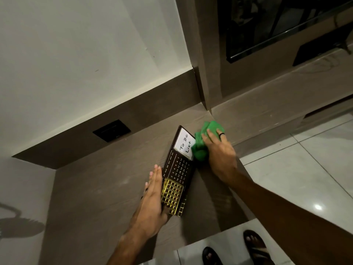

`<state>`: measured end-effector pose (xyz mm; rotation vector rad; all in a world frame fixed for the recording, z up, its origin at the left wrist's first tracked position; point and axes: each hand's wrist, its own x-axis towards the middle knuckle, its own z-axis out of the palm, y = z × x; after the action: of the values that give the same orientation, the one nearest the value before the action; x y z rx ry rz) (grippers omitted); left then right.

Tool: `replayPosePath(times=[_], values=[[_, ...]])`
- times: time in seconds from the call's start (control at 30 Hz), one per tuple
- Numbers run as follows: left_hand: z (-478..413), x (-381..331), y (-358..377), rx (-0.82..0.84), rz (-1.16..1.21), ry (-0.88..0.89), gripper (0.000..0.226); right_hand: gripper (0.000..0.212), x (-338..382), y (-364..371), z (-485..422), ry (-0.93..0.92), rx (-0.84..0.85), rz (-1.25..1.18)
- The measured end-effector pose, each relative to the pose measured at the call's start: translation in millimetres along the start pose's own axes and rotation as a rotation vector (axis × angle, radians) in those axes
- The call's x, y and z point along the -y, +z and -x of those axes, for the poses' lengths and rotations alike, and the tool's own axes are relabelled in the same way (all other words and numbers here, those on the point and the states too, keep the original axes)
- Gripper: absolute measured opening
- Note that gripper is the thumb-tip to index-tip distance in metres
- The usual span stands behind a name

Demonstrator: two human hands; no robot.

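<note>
A dark brown calendar board [178, 170] lies on a brown counter [107, 188]; it has a white "To Do List" panel, printed months and dates, and a gold grid at its near end. My left hand [152, 196] rests along the board's left edge with straight fingers, the thumb over the gold grid. My right hand [219, 155], a dark ring on one finger, grips a bunched green cloth [202, 142] and presses it against the right side of the white panel.
A black wall plate [111, 130] sits in the counter's back panel. A dark screen [277, 25] stands on the raised shelf to the right. White floor tiles [305, 169] and my sandalled feet [254, 245] lie beyond the counter's edge.
</note>
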<state>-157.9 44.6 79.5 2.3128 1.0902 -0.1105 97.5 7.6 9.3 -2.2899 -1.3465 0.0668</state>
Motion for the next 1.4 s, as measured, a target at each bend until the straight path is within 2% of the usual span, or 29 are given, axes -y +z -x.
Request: replayPosePath(times=[0.1,0.17,0.23,0.3,0.37,0.47,0.53,0.67,0.73,0.83,0.93,1.0,1.1,1.27,1.33,1.4], values=[[0.6,-1.3,-0.8,-0.011,0.022,0.011,0.123,0.073,38.3,9.1,53.5,-0.131,0.198,-0.005],[2.5,-3.3,0.5,-0.022,0.031,0.025,0.122,0.072,52.6,21.3,108.3,-0.315,0.283,-0.068],[3.1,-4.5,0.7,-0.026,0.030,0.028,0.121,0.073,50.7,21.4,123.5,-0.412,0.349,-0.047],[3.3,-5.6,-0.5,-0.024,0.018,0.023,0.121,0.071,37.9,18.1,93.3,-0.298,0.284,-0.002],[3.8,-7.6,-2.3,-0.012,0.005,0.009,0.120,0.070,25.7,7.0,42.6,-0.095,0.194,0.063],[4.4,-11.5,-5.6,-0.006,0.019,-0.001,0.117,0.066,19.6,1.0,-4.7,0.044,0.107,0.146],[4.0,-13.8,-7.4,-0.002,0.033,-0.001,0.116,0.072,31.5,5.5,8.3,0.045,0.158,0.148],[4.8,-18.4,-7.9,-0.010,0.059,0.006,0.115,0.075,60.4,14.6,94.6,-0.170,0.349,0.052],[5.9,-19.5,-8.4,-0.009,0.064,0.010,0.114,0.072,57.2,14.5,96.5,-0.187,0.335,0.050],[6.2,-20.4,-9.1,-0.003,0.071,-0.009,0.114,0.064,39.6,14.9,39.5,-0.095,0.218,0.161],[5.3,-20.6,-8.7,-0.002,0.080,-0.020,0.115,0.060,31.5,8.1,-14.2,0.052,0.189,0.240],[4.5,-19.3,-8.3,0.001,0.072,-0.025,0.116,0.057,33.3,5.5,-21.8,0.080,0.170,0.268],[5.1,-17.1,-7.3,-0.006,0.098,-0.005,0.117,0.072,48.7,10.5,17.2,-0.006,0.219,0.200],[4.7,-17.7,-6.6,-0.010,0.141,0.000,0.116,0.067,84.1,15.0,150.7,-0.301,0.425,0.005],[4.5,-17.9,-7.6,-0.008,0.134,-0.013,0.114,0.052,82.8,8.5,169.4,-0.421,0.425,-0.054],[5.7,-18.1,-7.9,-0.013,0.129,-0.010,0.114,0.059,69.8,-0.2,151.6,-0.398,0.399,-0.061]])
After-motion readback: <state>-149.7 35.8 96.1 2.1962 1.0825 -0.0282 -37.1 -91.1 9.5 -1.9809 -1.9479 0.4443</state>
